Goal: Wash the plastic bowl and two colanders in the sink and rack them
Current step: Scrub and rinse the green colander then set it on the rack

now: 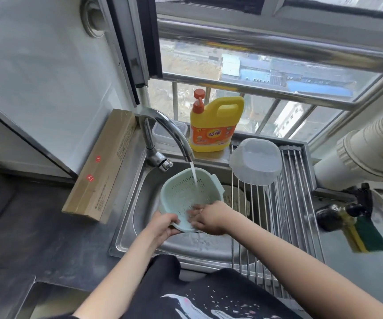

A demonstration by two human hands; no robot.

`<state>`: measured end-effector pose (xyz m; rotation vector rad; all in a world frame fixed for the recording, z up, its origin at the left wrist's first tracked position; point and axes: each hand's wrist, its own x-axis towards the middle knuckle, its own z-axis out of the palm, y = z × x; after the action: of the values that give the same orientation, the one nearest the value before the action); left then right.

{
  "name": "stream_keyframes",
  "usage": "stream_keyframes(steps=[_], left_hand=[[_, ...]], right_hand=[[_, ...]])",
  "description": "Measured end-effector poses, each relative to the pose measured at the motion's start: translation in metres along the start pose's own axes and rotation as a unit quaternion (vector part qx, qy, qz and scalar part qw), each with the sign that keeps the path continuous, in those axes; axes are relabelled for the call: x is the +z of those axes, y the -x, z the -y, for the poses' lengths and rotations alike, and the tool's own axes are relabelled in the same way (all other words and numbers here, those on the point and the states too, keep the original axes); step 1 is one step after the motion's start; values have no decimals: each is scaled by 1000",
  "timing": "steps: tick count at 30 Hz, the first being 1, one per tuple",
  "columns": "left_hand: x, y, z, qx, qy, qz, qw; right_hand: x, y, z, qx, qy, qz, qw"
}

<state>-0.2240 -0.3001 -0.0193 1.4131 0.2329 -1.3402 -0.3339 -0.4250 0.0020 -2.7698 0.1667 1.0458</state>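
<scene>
Colander (pixel 185 194), centre frame: light, stiff, wet-slippery plastic; rim is gripped by left hand (pixel 166 224), inside is rubbed by open right hand (pixel 208 218).

The yellow detergent jug (pixel 215 125), standing well beyond the fingers (pixel 195 212) at the back of the sink, carries an orange label with large Chinese characters in a blue and white band; they look like "百强", though the blur leaves this unsure, and the smaller print below cannot be read. To the left of the fingers, the long cardboard box (pixel 103 164) bears two small red stickers and lines of fine dark print, all too small to read.
</scene>
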Motion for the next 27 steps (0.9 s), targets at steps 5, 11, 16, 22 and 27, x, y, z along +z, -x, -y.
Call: stream_keyframes(steps=[5, 11, 16, 22, 27], left_hand=[[5, 1, 1, -10, 39, 8, 999], [16, -3, -1, 40, -56, 10, 998], [19, -2, 12, 194, -337, -84, 917], [3, -1, 23, 204, -423, 31, 882], [0, 1, -1, 46, 55, 33, 997]], right_hand=[[-15, 3, -1, 75, -67, -148, 984], [-22, -11, -6, 218, -549, -178, 787], [-37, -8, 5, 67, -970, -161, 167], [-43, -7, -2, 146, -937, -151, 281], [-34, -9, -14, 167, -930, -164, 282]])
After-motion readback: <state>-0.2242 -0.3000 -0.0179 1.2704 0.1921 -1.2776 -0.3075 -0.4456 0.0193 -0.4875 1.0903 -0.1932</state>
